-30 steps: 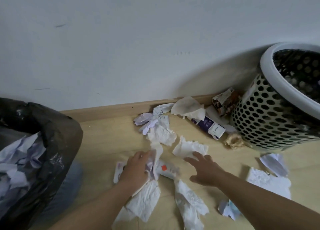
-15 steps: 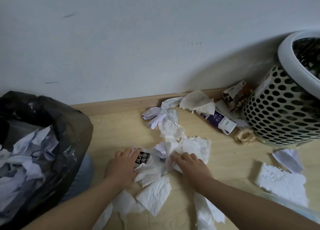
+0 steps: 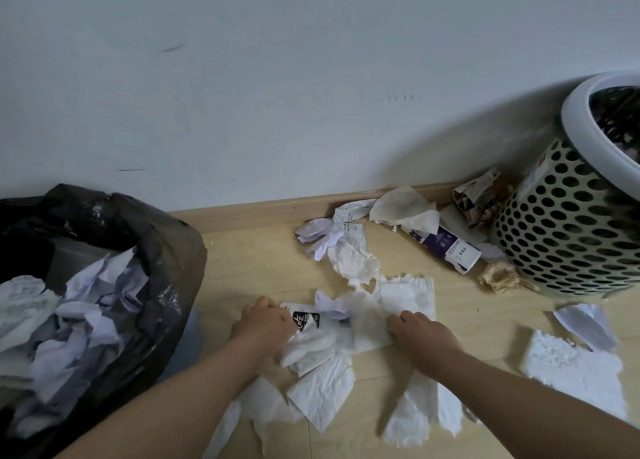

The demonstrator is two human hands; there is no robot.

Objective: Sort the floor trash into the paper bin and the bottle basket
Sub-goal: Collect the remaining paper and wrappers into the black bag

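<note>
- left hand (image 3: 266,323): knuckles up, fingers curled down onto the left edge of the pile (image 3: 363,316), gripping it at a wrapper (image 3: 306,321) with a black label
- right hand (image 3: 420,334): fingers curled too, pinching the pile's right side where a tissue sheet folds over
- pile = crumpled white tissue plus the wrapper, on the floor (image 3: 249,268) between the two hands, touching both
- bin (image 3: 173,250) far left, black bag liner, full of crumpled white paper; near the left forearm, apart from the pile
- basket (image 3: 561,244) far right by the wall (image 3: 311,77), perforated sides, white rim, dark liner; contents too dark to tell
- container (image 3: 446,247), purple and white, lies on its side between pile and basket, one end under a stained tissue (image 3: 405,209)
- brown wad (image 3: 502,278) just beside the basket base; printed packet (image 3: 481,199) crushed between basket and skirting (image 3: 270,212)
- more scraps (image 3: 332,237) strung from the skirting down to the pile
- flat tissues (image 3: 322,393) on the floor on the near side of the pile, partly under both forearms
- right of the right forearm: rough white sheet (image 3: 571,368), folded paper (image 3: 585,323) at its upper edge
</note>
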